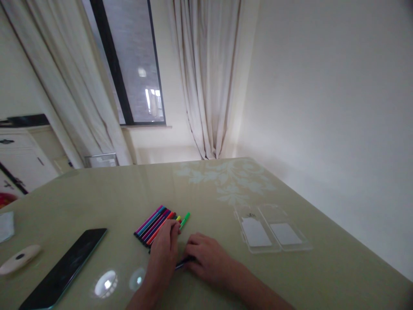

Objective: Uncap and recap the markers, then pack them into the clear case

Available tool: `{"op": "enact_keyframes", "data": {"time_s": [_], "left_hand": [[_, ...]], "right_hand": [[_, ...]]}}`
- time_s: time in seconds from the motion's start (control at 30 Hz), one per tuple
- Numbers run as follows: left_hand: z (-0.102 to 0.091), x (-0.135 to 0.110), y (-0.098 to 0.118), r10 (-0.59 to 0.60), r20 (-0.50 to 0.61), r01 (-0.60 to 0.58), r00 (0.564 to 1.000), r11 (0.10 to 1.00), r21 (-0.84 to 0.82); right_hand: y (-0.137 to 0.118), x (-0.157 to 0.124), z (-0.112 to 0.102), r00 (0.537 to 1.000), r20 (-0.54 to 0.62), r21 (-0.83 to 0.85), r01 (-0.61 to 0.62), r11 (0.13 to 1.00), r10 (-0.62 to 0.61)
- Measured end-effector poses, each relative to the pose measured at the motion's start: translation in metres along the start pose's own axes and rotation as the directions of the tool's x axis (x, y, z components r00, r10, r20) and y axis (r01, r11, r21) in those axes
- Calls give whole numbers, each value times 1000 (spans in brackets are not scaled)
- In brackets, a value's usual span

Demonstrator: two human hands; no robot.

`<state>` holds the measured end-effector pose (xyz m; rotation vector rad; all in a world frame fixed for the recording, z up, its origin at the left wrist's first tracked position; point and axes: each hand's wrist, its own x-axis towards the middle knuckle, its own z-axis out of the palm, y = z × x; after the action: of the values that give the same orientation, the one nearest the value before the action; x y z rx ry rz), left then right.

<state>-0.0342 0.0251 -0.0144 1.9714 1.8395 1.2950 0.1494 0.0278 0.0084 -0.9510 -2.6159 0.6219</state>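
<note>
Several colored markers (pixel 154 224) lie side by side in a slanted row on the table, in purple, blue, black, red and other colors. My left hand (pixel 165 241) covers the right end of this row, its fingers curled at a green marker (pixel 185 220) whose bright end sticks out beyond them. Beside it, my right hand (pixel 208 257) is closed on a dark marker (pixel 182 263), held low over the tabletop. The lower ends of the nearest markers are hidden behind my left hand.
An opened clear plastic case (pixel 274 228) with white inserts lies right of my hands. To the left are a black phone-like slab (pixel 66 269), a whitish oval object (pixel 20 259) and a pale packet (pixel 6 226). The table (pixel 129 185) meets the wall at right.
</note>
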Motion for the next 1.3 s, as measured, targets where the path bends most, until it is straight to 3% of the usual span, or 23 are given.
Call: {"op": "enact_keyframes", "data": {"time_s": [0.1, 0.2, 0.3, 0.37, 0.43, 0.47, 0.5, 0.6, 0.7, 0.77, 0.93, 1.07, 1.13, 1.3], "left_hand": [[-4, -1, 5, 99, 96, -102, 990, 995, 24], [-4, -5, 7, 261, 250, -300, 932, 945, 129], [-5, -6, 2, 247, 350, -342, 903, 909, 239], [-8, -3, -3, 192, 331, -294, 924, 910, 292], [-12, 1, -7, 185, 272, -264, 944, 920, 291], [-12, 2, -7, 210, 249, -276, 946, 922, 271], [-12, 1, -5, 249, 238, -307, 939, 919, 247], [-5, -8, 6, 358, 299, -422, 884, 887, 186], [1, -20, 20, 344, 405, -432, 847, 890, 147], [1, -24, 25, 319, 439, -407, 840, 905, 122], [-5, -15, 14, 265, 422, -327, 867, 942, 80], [-10, -2, -11, 209, 206, -257, 956, 935, 243], [-12, 2, -20, 190, 156, -232, 969, 914, 333], [-12, 0, -21, 127, 263, -211, 956, 924, 319]], "right_hand": [[8, 2, -9, 988, -134, 65, -64, 996, 72], [21, 0, -25, 945, -295, 222, -78, 972, 144], [43, -10, -47, 911, -389, 347, 7, 938, 137], [63, -19, -62, 826, -516, 359, -32, 933, 227], [83, -26, -73, 699, -632, 366, -111, 924, 334], [91, -29, -76, 667, -654, 350, -151, 924, 357], [96, -29, -76, 663, -657, 325, -182, 928, 359], [97, -24, -64, 758, -569, 198, -250, 948, 319], [84, -15, -47, 842, -433, 77, -320, 944, 321], [78, -10, -41, 869, -354, -11, -375, 927, 347], [76, -9, -42, 865, -330, -189, -453, 871, 378], [79, -11, -43, 850, -377, -196, -463, 864, 369], [78, -11, -42, 849, -395, -174, -445, 878, 352], [66, -9, -37, 893, -368, -139, -327, 935, 258]]}}
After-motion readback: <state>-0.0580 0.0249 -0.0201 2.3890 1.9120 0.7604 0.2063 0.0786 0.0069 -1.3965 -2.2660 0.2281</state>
